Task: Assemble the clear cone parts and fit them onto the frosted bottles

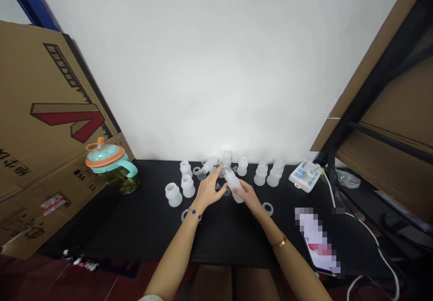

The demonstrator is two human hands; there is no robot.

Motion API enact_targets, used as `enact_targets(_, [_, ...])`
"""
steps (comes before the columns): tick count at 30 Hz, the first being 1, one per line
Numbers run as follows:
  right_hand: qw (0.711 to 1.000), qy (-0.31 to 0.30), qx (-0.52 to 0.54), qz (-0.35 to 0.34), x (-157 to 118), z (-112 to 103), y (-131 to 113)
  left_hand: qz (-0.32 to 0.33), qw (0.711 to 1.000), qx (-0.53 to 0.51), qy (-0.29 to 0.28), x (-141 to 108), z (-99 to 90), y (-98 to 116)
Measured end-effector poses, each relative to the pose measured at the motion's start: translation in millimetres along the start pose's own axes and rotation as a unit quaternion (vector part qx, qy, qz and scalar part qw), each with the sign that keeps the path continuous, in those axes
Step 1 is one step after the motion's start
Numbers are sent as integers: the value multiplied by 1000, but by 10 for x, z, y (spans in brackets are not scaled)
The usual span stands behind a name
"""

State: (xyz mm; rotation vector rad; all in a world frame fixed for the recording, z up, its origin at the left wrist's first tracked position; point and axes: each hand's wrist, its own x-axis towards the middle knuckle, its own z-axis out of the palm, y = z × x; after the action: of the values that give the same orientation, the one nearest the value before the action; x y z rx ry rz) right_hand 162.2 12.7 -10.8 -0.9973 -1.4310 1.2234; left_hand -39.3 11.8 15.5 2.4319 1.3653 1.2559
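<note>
A translucent white baby bottle [234,187] with a clear domed top is tilted to the left above the black table. My right hand [248,196] is closed around its lower part. Beside the bottle's top, my left hand [210,188] has its fingers stretched out and its thumb apart; whether the fingertips touch the clear cap I cannot tell. Left of that hand stand several open-necked bottle bodies, one of them nearest the front [173,195]. Two capped bottles stand to the right, including one with a clear top [260,173]. Loose rings and clear caps lie partly hidden behind my hands.
A teal-lidded jug [113,168] holding dark liquid stands at the left by cardboard boxes [43,120]. On the right are a white plastic case [305,176], a phone [318,242] and a white cable [368,233]. A ring [267,209] lies near my right forearm. The white wall [223,75] borders the back.
</note>
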Motion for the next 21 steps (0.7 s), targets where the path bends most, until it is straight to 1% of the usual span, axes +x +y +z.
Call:
enact_targets(4, [999,-2,-44,-33,-16,3,-25,2,1000,-9,-3,5,-4,17])
enact_targets(7, [995,11,-87,-42,-41,22,-52,9,1000,9,3,1,2,3])
enact_targets(10, [986,35,-155,-54,-64,32,-64,20,999,41,11,-6,18,-22])
enact_targets(14, [971,37,-226,-62,-74,24,-57,31,997,68,17,-10,41,-42])
enact_targets(17, [967,34,-243,-66,-79,21,-63,22,996,78,21,-8,52,-43])
enact_targets(21, [970,38,-230,-77,-85,32,-65,4,996,87,28,-16,81,-56])
